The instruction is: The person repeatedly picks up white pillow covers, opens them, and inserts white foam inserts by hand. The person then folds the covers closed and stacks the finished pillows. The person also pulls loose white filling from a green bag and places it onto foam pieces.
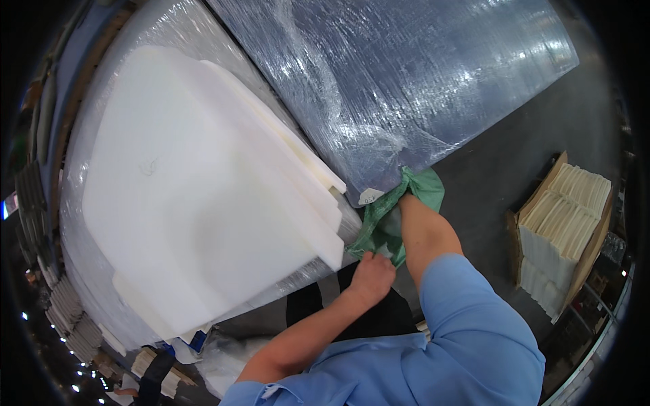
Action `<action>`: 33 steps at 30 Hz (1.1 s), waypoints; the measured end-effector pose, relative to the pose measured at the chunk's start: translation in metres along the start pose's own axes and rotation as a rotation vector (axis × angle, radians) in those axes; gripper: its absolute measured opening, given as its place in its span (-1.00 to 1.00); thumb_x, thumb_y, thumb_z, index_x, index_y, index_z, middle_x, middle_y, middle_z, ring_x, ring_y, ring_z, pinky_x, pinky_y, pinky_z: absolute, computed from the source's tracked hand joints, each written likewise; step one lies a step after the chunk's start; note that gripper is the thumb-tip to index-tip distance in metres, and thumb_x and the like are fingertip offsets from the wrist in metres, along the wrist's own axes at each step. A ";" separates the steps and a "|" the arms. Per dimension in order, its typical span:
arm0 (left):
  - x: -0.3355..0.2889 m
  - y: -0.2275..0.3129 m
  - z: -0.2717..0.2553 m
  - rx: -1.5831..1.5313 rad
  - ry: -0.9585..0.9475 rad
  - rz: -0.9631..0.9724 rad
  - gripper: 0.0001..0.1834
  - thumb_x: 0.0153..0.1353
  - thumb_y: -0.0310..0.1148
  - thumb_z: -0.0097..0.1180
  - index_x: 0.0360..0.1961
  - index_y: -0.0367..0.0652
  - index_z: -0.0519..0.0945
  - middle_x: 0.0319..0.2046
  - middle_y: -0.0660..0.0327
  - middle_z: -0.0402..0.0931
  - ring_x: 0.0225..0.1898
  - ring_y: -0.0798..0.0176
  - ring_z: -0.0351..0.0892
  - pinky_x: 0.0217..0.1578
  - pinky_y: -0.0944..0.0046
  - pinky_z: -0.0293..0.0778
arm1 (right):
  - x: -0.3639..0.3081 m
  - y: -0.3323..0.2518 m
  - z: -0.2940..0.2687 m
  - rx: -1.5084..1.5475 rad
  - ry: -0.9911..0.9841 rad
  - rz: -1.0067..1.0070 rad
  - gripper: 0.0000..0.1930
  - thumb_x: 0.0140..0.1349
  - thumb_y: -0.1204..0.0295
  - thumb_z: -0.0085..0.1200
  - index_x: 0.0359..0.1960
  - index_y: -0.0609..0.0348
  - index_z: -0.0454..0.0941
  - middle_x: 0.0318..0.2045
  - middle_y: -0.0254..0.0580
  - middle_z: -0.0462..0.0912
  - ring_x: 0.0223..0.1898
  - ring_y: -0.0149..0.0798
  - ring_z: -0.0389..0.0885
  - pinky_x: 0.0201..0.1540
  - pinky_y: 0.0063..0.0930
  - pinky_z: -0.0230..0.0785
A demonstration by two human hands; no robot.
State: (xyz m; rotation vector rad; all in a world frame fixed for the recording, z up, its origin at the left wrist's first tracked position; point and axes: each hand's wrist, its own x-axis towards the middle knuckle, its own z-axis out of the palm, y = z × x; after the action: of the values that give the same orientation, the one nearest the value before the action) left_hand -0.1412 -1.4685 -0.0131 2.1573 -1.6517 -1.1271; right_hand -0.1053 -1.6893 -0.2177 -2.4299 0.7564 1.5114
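A green woven sack [371, 233] hangs with its mouth spread, by the near corner of the wrapped stacks. My left hand [374, 277] pinches the near rim of this sack, fingers closed on it. Down into the sack's mouth goes my right forearm [428, 233]; the hand itself is hidden inside, so I cannot see its fingers or what they touch. Left of my hands lies a loose pile of white foam sheets [196, 183], their edges uneven, on top of a stack wrapped in clear film [88, 223].
A tall block wrapped in shiny film [406, 74] stands at the far side, a white tag [369, 196] on its corner. Cream-coloured stacked sheets [565, 210] stand on the right. Crumpled clear plastic [227, 358] lies lower left, near another person's dark sleeve [157, 372].
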 end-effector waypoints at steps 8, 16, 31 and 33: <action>-0.002 -0.006 -0.008 -0.132 0.032 0.052 -0.87 0.07 -0.38 0.15 -0.36 -0.10 0.69 -0.34 0.21 0.57 -0.14 0.15 0.55 -0.03 0.11 0.35 | 0.057 0.027 0.034 -0.067 -0.021 0.091 -0.28 0.30 0.19 0.06 0.50 0.09 0.25 0.55 0.05 0.13 0.54 0.09 0.10 0.56 -0.04 -0.12; -0.010 -0.013 -0.003 -0.253 0.191 0.022 -0.91 -0.01 -0.45 0.19 -0.42 -0.06 0.66 -0.38 0.24 0.55 -0.19 0.13 0.55 -0.09 0.11 0.35 | 0.026 0.055 0.023 -0.181 -0.034 0.003 -0.29 0.31 0.19 0.05 0.50 0.07 0.26 0.55 0.05 0.13 0.54 0.09 0.09 0.57 -0.06 -0.15; -0.030 -0.006 0.005 -0.050 0.116 0.028 -0.88 0.07 -0.39 0.16 -0.47 0.00 0.74 -0.38 0.29 0.64 -0.07 0.19 0.55 0.02 0.11 0.32 | -0.184 -0.018 -0.012 0.417 0.009 -0.375 -0.74 0.09 0.49 0.06 -0.22 0.25 0.74 -0.23 0.13 0.74 -0.12 0.16 0.72 -0.05 -0.07 0.54; -0.028 -0.006 0.002 -0.032 0.085 0.025 -0.88 0.07 -0.39 0.16 -0.47 -0.01 0.74 -0.37 0.29 0.65 -0.07 0.20 0.56 0.02 0.11 0.32 | -0.151 -0.027 0.029 0.168 -0.160 -0.403 -0.72 0.10 0.50 0.05 -0.19 0.24 0.73 -0.20 0.13 0.74 -0.11 0.15 0.72 -0.03 -0.09 0.54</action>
State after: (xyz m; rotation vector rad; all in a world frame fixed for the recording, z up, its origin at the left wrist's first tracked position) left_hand -0.1406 -1.4410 -0.0054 2.1276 -1.6087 -1.0335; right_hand -0.1675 -1.6056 -0.1015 -2.1430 0.3210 1.3970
